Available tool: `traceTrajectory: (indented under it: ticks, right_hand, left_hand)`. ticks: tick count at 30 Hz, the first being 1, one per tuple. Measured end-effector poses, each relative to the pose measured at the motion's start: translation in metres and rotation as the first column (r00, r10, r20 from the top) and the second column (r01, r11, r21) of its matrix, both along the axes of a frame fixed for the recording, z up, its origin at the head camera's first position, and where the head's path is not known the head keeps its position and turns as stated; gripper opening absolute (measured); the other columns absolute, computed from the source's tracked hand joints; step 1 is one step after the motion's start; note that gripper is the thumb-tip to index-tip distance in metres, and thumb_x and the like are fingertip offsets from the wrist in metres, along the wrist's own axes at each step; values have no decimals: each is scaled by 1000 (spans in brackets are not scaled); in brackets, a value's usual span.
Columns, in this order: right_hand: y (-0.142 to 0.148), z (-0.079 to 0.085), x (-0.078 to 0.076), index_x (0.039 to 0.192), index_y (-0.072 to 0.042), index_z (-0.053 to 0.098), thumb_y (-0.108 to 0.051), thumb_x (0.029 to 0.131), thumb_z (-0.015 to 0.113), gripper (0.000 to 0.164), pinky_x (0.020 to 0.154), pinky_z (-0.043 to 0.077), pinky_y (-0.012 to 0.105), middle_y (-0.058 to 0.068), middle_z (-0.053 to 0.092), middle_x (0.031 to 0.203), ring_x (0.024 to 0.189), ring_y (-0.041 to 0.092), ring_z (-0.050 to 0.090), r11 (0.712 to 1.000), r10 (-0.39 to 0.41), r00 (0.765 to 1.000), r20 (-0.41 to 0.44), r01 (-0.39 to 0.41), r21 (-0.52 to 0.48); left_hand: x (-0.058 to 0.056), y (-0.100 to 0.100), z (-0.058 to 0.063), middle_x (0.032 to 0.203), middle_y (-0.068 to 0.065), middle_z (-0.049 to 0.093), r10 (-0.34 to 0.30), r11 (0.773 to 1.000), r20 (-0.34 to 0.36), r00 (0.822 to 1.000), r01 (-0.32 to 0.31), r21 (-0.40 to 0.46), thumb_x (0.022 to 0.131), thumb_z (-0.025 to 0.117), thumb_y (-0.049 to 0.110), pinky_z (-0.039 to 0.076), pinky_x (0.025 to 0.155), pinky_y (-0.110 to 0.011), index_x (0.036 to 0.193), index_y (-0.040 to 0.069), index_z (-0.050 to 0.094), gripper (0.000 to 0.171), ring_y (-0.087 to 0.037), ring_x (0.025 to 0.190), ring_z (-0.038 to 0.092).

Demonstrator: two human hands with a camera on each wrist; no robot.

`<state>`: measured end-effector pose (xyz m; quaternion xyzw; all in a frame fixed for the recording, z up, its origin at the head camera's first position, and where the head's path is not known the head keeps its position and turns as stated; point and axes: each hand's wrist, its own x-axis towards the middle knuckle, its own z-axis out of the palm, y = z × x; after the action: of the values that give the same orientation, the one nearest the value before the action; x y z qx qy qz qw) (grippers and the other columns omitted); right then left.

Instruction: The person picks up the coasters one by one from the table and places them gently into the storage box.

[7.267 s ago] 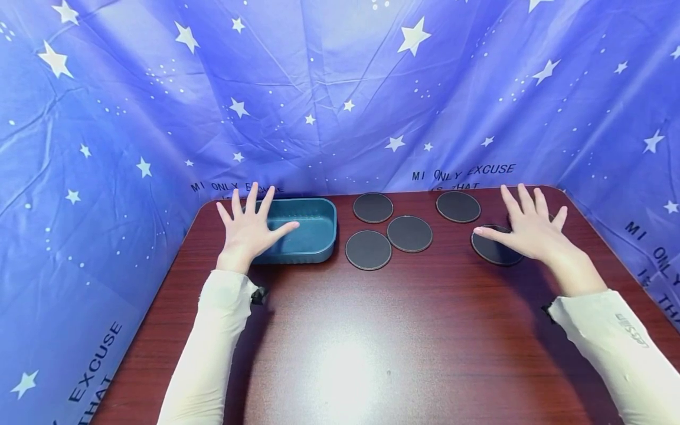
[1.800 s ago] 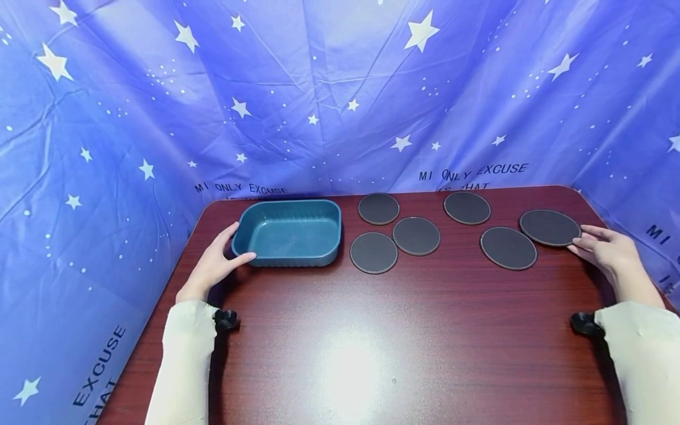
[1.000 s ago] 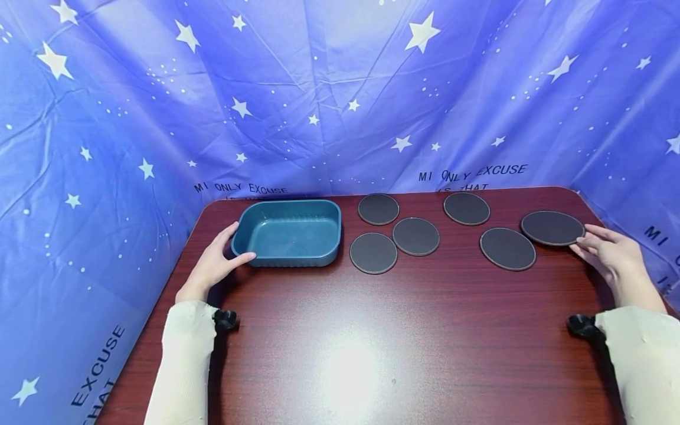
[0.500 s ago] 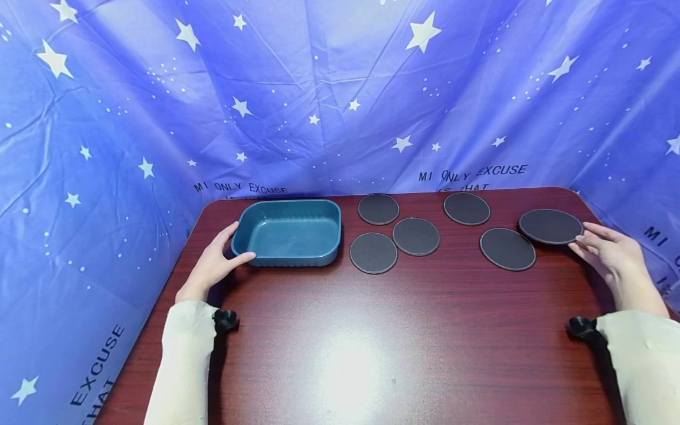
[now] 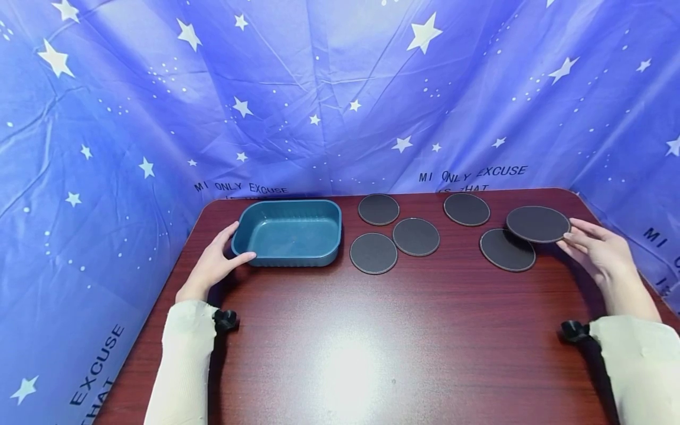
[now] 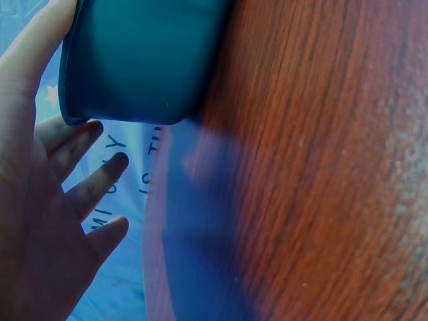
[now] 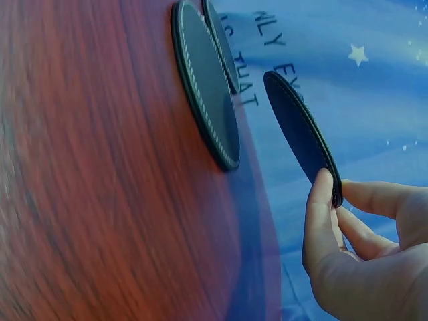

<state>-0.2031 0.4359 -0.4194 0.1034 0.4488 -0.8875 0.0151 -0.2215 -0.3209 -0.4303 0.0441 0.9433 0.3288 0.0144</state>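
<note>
Black round coasters with stitched edges lie on the table, three [image 5: 373, 253] [image 5: 416, 236] [image 5: 378, 209] beside a teal plastic basin [image 5: 289, 260] and two [image 5: 507, 254] [image 5: 467, 209] farther right. My right hand [image 5: 602, 251] pinches another coaster [image 5: 538, 224] by its right edge, thumb on one face and fingertips on the other. It is raised clear of the table in the right wrist view and overlaps the coaster beneath it in the head view. My left hand [image 5: 212, 262] holds the basin's left end between thumb and index finger; its other fingers spread free in the left wrist view.
The dark red wooden table [image 5: 425, 330] has a bright glare spot near the middle front. A blue curtain [image 5: 340, 88] with stars hangs right behind and along both sides. A small black wrist mount [image 5: 225, 320] sits at the left sleeve, another [image 5: 575, 332] at the right.
Both hands were spread flat above the table at first. The left came to the basin's end and stays there. The right took the rightmost coaster, lifted it and moved it leftward.
</note>
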Motion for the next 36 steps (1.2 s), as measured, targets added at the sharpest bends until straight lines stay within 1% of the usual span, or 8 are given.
traceTrajectory:
  ticks: [8,11,19,27,36]
  right_hand:
    - [-17,5,0,101,-2,77,23,93,43,43,69,63,34,13,76,88,79,22,76,996,55,996,-65,-59,-60]
    - [-23,5,-1,103,-2,76,23,93,43,43,69,63,34,13,76,89,80,22,76,995,71,994,-88,-76,-57]
    - [-39,7,-4,106,-2,75,23,93,45,41,71,63,33,13,77,93,82,22,77,992,121,986,-116,-125,-32]
    - [-55,6,-5,110,-2,74,22,94,43,43,72,63,32,12,77,96,83,20,76,985,170,971,-168,-173,-6]
    - [-70,4,-9,111,-3,74,23,94,42,44,73,63,31,11,77,97,85,19,76,980,199,962,-189,-199,19]
  left_hand:
    - [0,0,0,166,-14,22,-1,1000,-1,1000,1,6,86,74,51,25,119,-63,161,19,18,99,-41,151,25]
    - [-1,-1,-1,166,-14,22,-1,1000,-6,1000,1,9,86,74,50,25,119,-63,161,19,18,99,-41,151,25]
    - [-1,-1,-2,166,-14,22,-4,1000,-11,1000,4,16,86,75,49,26,119,-62,161,19,19,98,-41,150,26]
    - [-1,-1,-3,166,-14,22,-2,1000,-6,1000,2,13,86,74,49,26,119,-62,161,19,18,99,-41,150,26]
    - [-1,-1,-3,166,-15,22,2,1000,-11,1000,-2,9,86,74,50,26,119,-62,161,19,19,99,-41,150,26]
